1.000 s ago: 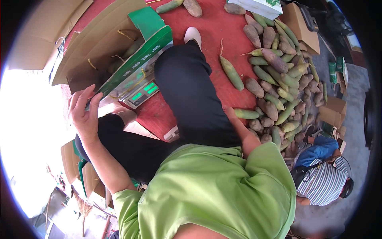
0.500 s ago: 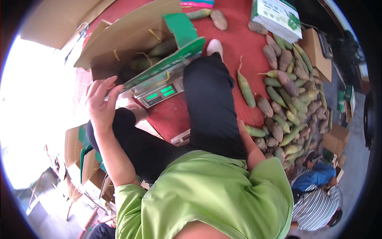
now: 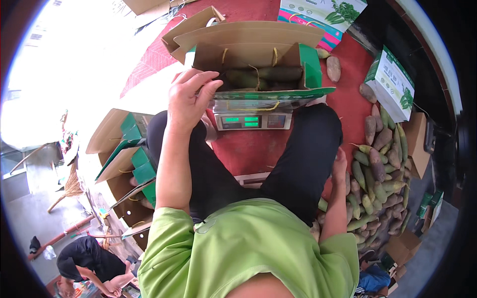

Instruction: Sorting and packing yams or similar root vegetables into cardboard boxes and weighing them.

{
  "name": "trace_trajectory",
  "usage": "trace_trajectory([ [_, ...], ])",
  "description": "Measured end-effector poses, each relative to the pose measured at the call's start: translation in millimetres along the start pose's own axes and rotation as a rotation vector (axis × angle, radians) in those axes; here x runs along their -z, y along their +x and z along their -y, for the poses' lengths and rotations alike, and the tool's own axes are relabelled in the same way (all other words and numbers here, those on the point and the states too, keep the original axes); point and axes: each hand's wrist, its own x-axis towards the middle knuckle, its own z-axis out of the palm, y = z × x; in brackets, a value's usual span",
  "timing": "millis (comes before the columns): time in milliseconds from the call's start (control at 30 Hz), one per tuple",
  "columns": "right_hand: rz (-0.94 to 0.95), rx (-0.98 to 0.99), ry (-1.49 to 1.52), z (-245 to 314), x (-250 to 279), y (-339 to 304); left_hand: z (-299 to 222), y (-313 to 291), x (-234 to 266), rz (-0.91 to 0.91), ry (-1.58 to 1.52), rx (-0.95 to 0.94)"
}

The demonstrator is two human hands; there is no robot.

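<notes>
Your left hand (image 3: 189, 102), fingers loosely curled and holding nothing, has risen to the open box (image 3: 258, 74) of green stalks, now centred on the scale (image 3: 251, 120); your right hand (image 3: 340, 164) rests empty beside the pile (image 3: 377, 174).

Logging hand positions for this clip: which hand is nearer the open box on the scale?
Left. The left hand touches the open box at its front edge; the right hand is down by the pile of roots.
</notes>
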Motion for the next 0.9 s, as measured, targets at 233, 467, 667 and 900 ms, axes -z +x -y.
trace_trajectory([
  [233, 0.135, 0.272, 0.112, 191.8, -2.5, 12.0, 5.8, -4.0, 4.2, -0.086, -0.091, 0.143],
  [467, 0.304, 0.566, 0.042, 336.7, -58.5, 23.5, 14.6, -5.6, 5.4, -0.172, -0.133, 0.121],
  [667, 0.269, 0.514, -0.102, 332.2, -108.3, 70.5, 21.2, -2.3, -1.0, -0.244, -0.068, -0.053],
  [900, 0.468, 0.138, -0.082, 306.9, -102.1, 111.0, 16.7, -15.0, 11.6, -0.283, -0.002, 0.010],
])
